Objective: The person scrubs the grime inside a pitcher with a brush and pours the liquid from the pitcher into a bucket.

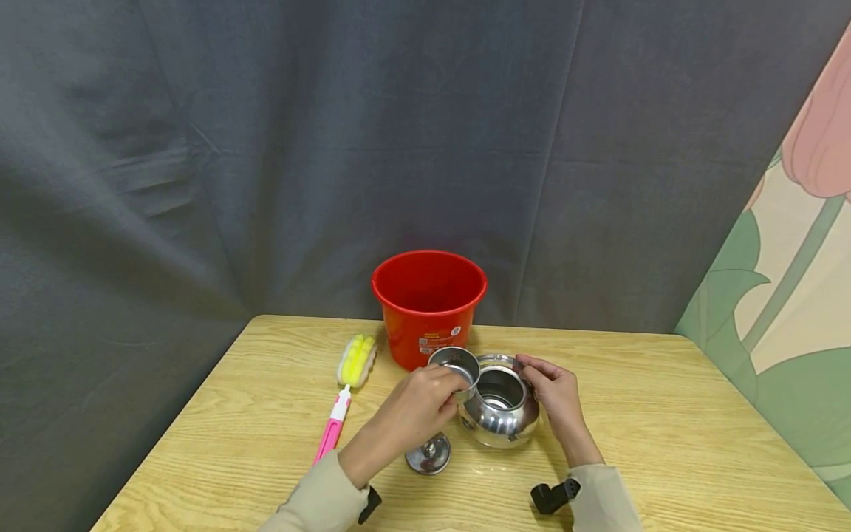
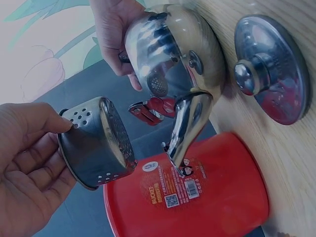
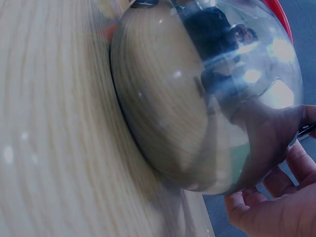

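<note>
My left hand (image 1: 420, 403) pinches the rim of a metal strainer basket (image 2: 91, 148) with holes in its wall and base. The basket is tilted, held up just left of the teapot's mouth. The shiny steel teapot (image 1: 500, 427) stands upright and uncovered on the table, its spout (image 2: 190, 123) towards the red bucket. At the teapot's right side, my right hand (image 1: 557, 391) pinches its handle between thumb and fingers; in the right wrist view the fingers (image 3: 281, 182) lie close to the round body. A round steel lid (image 1: 428, 456) with a knob lies in front of the teapot.
Behind the teapot stands a red bucket (image 1: 431, 332) with a printed label. A sponge brush (image 1: 357, 362) with a pink and white handle lies at the left, partly behind my left forearm. A dark curtain (image 1: 399, 148) hangs behind the wooden table (image 1: 651, 414).
</note>
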A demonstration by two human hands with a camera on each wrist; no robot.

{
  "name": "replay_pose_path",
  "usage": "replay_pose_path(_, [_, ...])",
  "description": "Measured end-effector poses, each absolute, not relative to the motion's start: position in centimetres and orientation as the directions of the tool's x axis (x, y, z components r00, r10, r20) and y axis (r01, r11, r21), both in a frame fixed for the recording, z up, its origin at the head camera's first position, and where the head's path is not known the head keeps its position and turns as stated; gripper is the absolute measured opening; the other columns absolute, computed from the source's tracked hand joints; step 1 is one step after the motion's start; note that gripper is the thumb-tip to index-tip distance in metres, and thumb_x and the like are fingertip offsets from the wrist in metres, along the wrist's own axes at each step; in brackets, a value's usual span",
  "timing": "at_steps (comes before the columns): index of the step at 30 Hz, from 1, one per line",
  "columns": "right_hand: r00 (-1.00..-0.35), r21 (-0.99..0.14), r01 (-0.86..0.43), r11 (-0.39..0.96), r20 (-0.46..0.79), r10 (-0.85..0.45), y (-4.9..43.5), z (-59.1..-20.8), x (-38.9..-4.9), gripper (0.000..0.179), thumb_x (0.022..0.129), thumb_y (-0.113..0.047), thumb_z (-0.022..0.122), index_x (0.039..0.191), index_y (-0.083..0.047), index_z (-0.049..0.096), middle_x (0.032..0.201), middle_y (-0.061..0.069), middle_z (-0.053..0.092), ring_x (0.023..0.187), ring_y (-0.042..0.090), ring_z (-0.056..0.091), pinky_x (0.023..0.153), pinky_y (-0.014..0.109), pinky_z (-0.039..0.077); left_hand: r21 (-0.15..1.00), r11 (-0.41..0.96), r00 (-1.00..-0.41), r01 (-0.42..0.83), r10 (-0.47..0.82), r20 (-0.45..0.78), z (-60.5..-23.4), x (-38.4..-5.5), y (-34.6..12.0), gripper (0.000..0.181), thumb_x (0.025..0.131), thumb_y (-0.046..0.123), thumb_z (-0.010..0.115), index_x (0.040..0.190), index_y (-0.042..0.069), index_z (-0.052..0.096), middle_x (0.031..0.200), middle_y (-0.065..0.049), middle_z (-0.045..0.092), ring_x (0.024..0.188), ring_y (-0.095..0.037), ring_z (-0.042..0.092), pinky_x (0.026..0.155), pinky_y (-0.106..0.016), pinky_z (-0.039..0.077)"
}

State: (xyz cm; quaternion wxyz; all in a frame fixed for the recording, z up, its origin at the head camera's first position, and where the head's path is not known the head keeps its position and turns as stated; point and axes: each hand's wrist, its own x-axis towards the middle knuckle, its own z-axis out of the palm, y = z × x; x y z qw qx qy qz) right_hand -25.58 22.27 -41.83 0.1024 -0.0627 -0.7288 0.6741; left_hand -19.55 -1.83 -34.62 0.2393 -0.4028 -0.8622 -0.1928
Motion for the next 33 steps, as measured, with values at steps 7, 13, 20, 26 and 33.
replay_pose_path(7, [-0.973,-0.996,-0.032,0.083,0.05,0.227,22.3,-41.8,-25.6,0.031,0.088,-0.011,0.062,0.115,0.003,0.064,0.085,-0.012,0.069,0.068,0.001,0.051,0.054,0.017,0.038,0.145,0.604,-0.567,0.784,0.6,0.565,-34.9,-19.4,-2.3,0.019,0.077,0.0,0.066,0.092,0.011,0.069,0.085,0.003,0.067,0.077,-0.01,0.057,0.069,-0.019,0.047])
replay_pose_path(13, [-0.973,-0.997,-0.028,0.076,0.045,0.225,22.4,-41.9,-25.7,0.031,0.088,-0.011,0.061,0.116,0.003,0.063,0.084,-0.012,0.069,0.068,0.002,0.052,0.053,0.017,0.038,0.155,0.614,-0.584,0.774,0.598,0.549,-35.0,-19.3,-2.8,0.02,0.077,-0.001,0.066,0.093,0.011,0.069,0.086,0.002,0.067,0.078,-0.01,0.057,0.071,-0.018,0.048])
replay_pose_path(20, [-0.972,-0.996,-0.025,0.09,0.045,0.231,22.3,-41.8,-25.6,0.031,0.088,-0.011,0.061,0.115,0.003,0.064,0.083,-0.013,0.069,0.067,0.002,0.051,0.054,0.017,0.039,0.16,0.615,-0.584,0.772,0.589,0.559,-35.1,-19.3,-3.3,0.019,0.076,-0.001,0.07,0.091,0.01,0.069,0.082,0.001,0.066,0.075,-0.011,0.054,0.068,-0.018,0.047])
replay_pose_path(26, [-0.97,-0.995,-0.04,0.086,0.059,0.236,22.3,-41.9,-25.5,0.029,0.086,-0.007,0.061,0.112,0.005,0.065,0.081,-0.013,0.068,0.066,0.002,0.051,0.053,0.017,0.038,0.148,0.616,-0.574,0.774,0.582,0.576,-35.3,-19.2,-3.9,0.019,0.076,-0.001,0.071,0.091,0.011,0.069,0.082,0.002,0.065,0.075,-0.012,0.056,0.068,-0.021,0.047])
replay_pose_path(33, [-0.971,-0.996,-0.043,0.08,0.06,0.23,22.3,-41.7,-25.6,0.029,0.086,-0.007,0.06,0.113,0.006,0.064,0.081,-0.014,0.068,0.066,0.002,0.05,0.052,0.017,0.037,0.157,0.625,-0.586,0.764,0.573,0.572,-35.6,-19.1,-4.4,0.021,0.075,-0.001,0.071,0.092,0.011,0.069,0.086,0.003,0.067,0.079,-0.012,0.059,0.072,-0.023,0.05])
